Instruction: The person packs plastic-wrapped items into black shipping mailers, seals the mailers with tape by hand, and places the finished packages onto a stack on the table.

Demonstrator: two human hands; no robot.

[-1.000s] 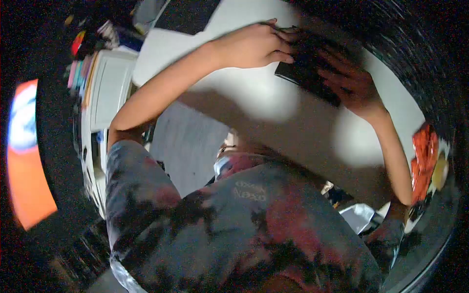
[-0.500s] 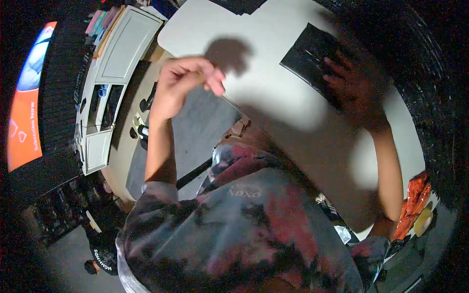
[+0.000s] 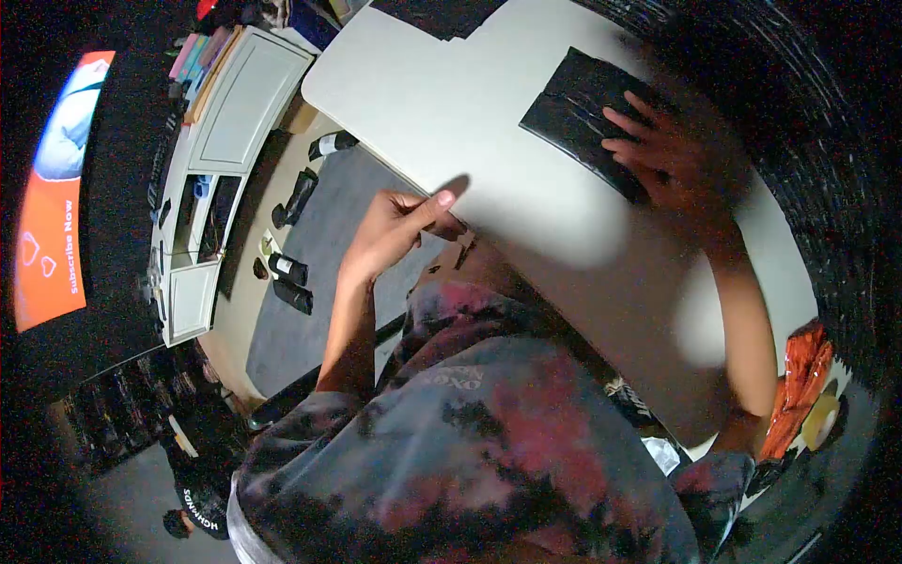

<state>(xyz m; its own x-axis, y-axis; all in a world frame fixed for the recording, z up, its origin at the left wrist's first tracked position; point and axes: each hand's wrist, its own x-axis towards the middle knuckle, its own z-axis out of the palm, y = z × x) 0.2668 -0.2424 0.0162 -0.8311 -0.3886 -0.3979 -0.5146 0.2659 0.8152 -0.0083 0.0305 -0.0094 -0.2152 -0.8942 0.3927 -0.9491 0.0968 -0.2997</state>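
A flat, black, slightly creased plastic packet lies on the white table. My right hand is open over its right part, fingers spread; shadow covers much of the hand and forearm. At the table's near edge is my left hand, with its thumb stretched along the edge and its fingers curled below. Whether anything sits inside those curled fingers is hidden.
Orange-red plastic packaging and a roll of tape lie at the table's right end. A white cabinet stands left, near dark rolled items on the floor. Another person is at lower left, beside a lit screen.
My left hand has come down and right, from raised above the floor to the table's edge. My right hand and the packet appear slightly further left in view, with the fingers still spread.
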